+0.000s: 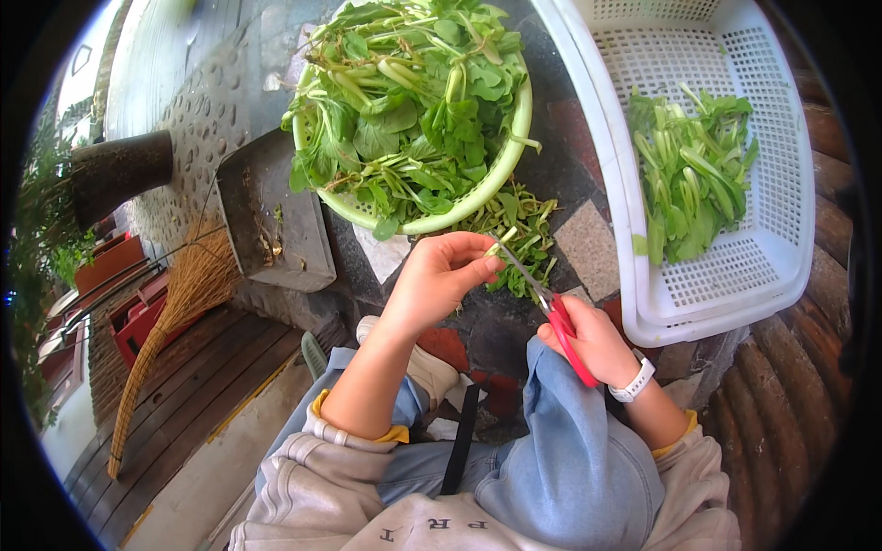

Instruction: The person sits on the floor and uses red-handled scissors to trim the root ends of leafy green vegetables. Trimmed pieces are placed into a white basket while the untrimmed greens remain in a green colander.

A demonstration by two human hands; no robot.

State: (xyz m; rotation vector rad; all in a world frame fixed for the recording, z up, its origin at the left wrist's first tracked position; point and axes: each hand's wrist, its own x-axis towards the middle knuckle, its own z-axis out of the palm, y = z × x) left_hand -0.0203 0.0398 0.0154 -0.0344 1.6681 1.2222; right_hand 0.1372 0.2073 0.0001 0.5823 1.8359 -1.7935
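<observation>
Between the fingertips of my left hand is a pale green vegetable stem. My right hand grips the red handles of a pair of scissors, whose blades point up and left towards that stem. Whether the blades touch the stem I cannot tell. Just beyond my hands stands a round light-green plastic basket, heaped with leafy greens, some with roots. A pile of small leaves and trimmings lies on the ground at its near edge, partly behind my left hand and the scissors.
A white perforated plastic crate at the right holds a bunch of greens. To the left are a metal dustpan with debris and a straw broom. Stone paving lies beneath; my knee is close under my right hand.
</observation>
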